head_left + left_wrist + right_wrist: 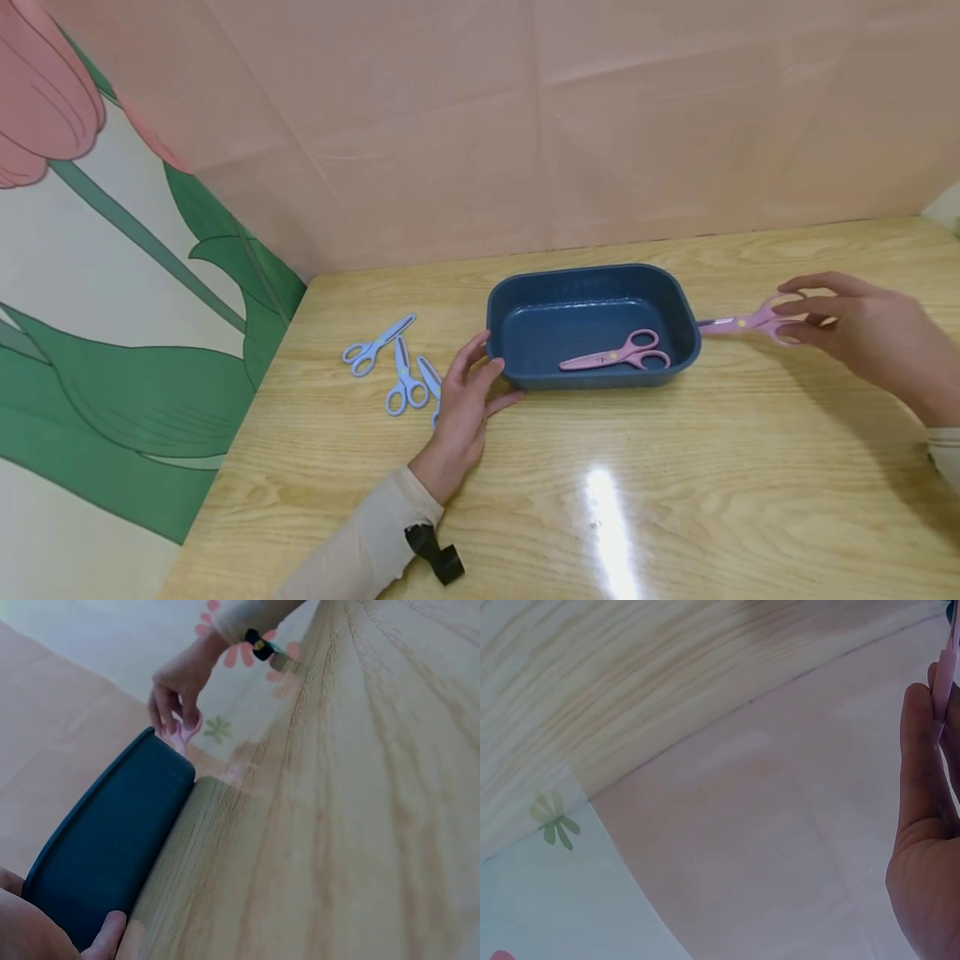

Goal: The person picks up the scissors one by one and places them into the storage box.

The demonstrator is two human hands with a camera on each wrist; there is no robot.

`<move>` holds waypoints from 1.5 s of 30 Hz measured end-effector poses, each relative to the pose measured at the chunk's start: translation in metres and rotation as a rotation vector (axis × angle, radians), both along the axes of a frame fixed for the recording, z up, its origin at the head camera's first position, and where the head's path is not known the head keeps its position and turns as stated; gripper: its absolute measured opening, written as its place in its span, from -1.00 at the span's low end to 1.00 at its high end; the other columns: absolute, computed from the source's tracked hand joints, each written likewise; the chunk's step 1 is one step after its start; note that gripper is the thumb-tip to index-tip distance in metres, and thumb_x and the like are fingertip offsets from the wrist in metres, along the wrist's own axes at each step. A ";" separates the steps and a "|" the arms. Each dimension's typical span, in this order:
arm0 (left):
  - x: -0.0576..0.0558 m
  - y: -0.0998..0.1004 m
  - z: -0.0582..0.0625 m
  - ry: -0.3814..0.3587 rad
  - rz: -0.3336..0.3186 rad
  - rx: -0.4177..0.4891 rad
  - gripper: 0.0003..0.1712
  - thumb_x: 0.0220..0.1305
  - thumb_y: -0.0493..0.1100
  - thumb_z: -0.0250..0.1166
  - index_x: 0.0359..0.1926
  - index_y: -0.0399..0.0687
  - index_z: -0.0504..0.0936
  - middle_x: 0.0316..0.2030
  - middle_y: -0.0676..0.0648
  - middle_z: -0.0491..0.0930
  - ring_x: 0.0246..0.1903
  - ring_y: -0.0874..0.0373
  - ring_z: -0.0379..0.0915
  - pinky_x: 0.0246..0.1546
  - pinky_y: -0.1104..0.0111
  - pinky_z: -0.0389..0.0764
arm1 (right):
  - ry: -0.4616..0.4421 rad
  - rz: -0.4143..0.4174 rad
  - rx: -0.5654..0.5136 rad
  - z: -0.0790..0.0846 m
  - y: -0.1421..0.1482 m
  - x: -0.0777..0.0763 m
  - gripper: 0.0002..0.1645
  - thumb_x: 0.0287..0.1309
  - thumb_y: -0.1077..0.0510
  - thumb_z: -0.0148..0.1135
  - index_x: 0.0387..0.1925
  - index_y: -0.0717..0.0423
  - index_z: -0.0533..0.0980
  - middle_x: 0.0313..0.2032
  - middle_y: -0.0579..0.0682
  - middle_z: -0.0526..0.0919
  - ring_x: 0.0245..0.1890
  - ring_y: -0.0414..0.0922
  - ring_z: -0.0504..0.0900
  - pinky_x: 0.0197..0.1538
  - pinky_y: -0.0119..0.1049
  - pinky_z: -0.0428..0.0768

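Note:
My left hand point(465, 408) grips the near left corner of a dark blue plastic basin point(592, 379), its fingers spread about the rim and outer wall. Inside the basin lies a pair of pink scissors point(600, 358), handles toward the right. Past the right end, my right hand point(862, 329) pinches a second pair of pink scissors point(750, 322) by the handle loops, with the blades pointing left and their tips at the basin's right rim. The right wrist view shows only part of these scissors point(943, 690) between the fingers.
Left of the basin, several light blue scissors point(405, 375) lie on the wood-grain table point(337, 475), one partly covered by my left hand. A pink sheet point(525, 150) stands behind the table, and a tulip-patterned wall panel point(150, 333) is on the left.

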State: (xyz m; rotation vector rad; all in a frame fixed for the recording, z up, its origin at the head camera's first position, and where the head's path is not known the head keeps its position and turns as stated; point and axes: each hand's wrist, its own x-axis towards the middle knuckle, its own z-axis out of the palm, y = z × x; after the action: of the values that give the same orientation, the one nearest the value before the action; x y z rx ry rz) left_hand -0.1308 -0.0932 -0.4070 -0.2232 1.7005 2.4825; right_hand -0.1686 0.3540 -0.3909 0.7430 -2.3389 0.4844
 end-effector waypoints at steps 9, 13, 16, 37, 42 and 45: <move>0.000 0.000 0.000 -0.009 0.000 -0.002 -0.39 0.37 -0.28 0.22 0.41 0.06 0.38 0.33 -0.16 0.27 0.22 -0.09 0.42 -0.12 0.03 0.75 | 0.083 -0.027 0.090 -0.002 0.000 -0.001 0.00 0.21 -0.60 -0.25 -0.48 0.10 0.75 -0.24 0.03 0.64 -0.55 -0.53 0.44 -0.59 -0.59 0.36; 0.000 0.000 0.000 -0.013 0.002 -0.006 -0.40 0.37 -0.28 0.23 0.40 0.07 0.39 0.33 -0.15 0.27 0.23 -0.10 0.42 -0.13 0.04 0.76 | 0.083 -0.031 0.087 -0.003 0.001 -0.001 0.01 0.21 -0.60 -0.26 -0.48 0.11 0.75 -0.23 0.03 0.63 -0.54 -0.54 0.43 -0.59 -0.58 0.36; 0.000 0.000 0.001 -0.010 -0.002 -0.005 -0.40 0.37 -0.27 0.24 0.39 0.08 0.40 0.32 -0.13 0.29 0.23 -0.11 0.42 -0.12 0.04 0.75 | 0.106 -0.037 0.086 -0.003 0.003 -0.002 0.01 0.25 -0.59 -0.27 -0.49 0.12 0.74 -0.24 0.04 0.64 -0.52 -0.53 0.42 -0.61 -0.55 0.36; 0.000 0.000 0.001 0.000 0.005 -0.003 -0.40 0.37 -0.28 0.23 0.40 0.06 0.40 0.32 -0.16 0.30 0.21 -0.13 0.44 -0.17 0.07 0.77 | -0.045 0.050 -0.258 -0.006 0.002 -0.002 -0.61 0.16 -0.48 0.03 -0.17 -0.54 0.64 0.03 -0.81 0.40 -0.24 -0.96 0.32 -0.31 -0.96 0.30; 0.000 0.000 0.001 -0.002 0.006 -0.004 -0.39 0.36 -0.28 0.24 0.41 0.05 0.39 0.33 -0.17 0.28 0.22 -0.13 0.42 -0.16 0.06 0.77 | 0.051 -0.118 -0.150 -0.001 0.002 -0.002 0.01 0.18 -0.57 -0.09 -0.34 0.30 0.71 -0.08 -0.13 0.71 -0.23 -1.02 0.14 -0.44 -0.91 0.26; -0.001 0.000 0.001 -0.005 0.002 -0.005 -0.39 0.36 -0.27 0.24 0.40 0.08 0.40 0.33 -0.15 0.29 0.24 -0.12 0.41 -0.14 0.06 0.76 | 0.054 -0.154 -0.153 0.003 0.003 -0.001 0.03 0.14 -0.59 -0.07 -0.31 0.31 0.71 0.00 -0.08 0.70 -0.26 -1.03 0.15 -0.53 -0.86 0.24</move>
State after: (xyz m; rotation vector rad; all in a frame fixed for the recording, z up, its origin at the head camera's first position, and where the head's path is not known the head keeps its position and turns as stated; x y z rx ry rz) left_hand -0.1316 -0.0936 -0.4060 -0.2316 1.7057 2.4778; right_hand -0.1701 0.3569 -0.3882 0.4945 -2.2585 0.5605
